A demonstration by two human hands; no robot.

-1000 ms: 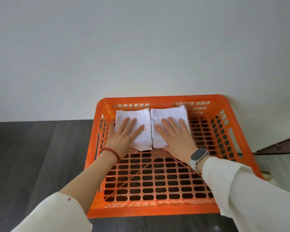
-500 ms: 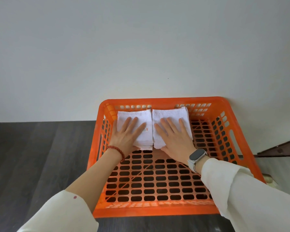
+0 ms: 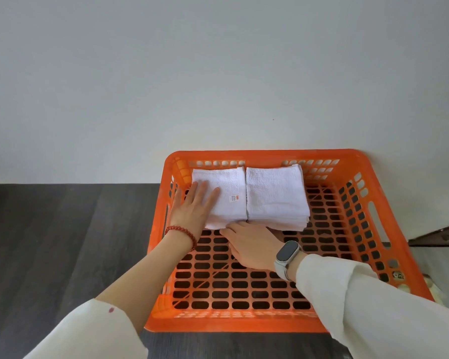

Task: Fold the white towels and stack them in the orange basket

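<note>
left hand point(image 3: 192, 208) flat, fingers straight on left towel stack point(image 3: 224, 200); right hand point(image 3: 252, 246) at stacks' near edge in orange basket point(image 3: 259, 154), fingers hidden, grip unclear.

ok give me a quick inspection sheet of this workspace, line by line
surface: dark wood-grain floor, basket standing on it against the wall
job's things: orange basket; two folded white towel stacks side by side at its far end, left stack, right stack
clutter: pale object partly hidden behind the basket's right corner, cannot tell what
hands: left hand flat on the left stack; right hand at the stacks' near edge, fingertips hidden
cables: nothing seen
surroundings: plain pale wall; dark ledge at right
</note>
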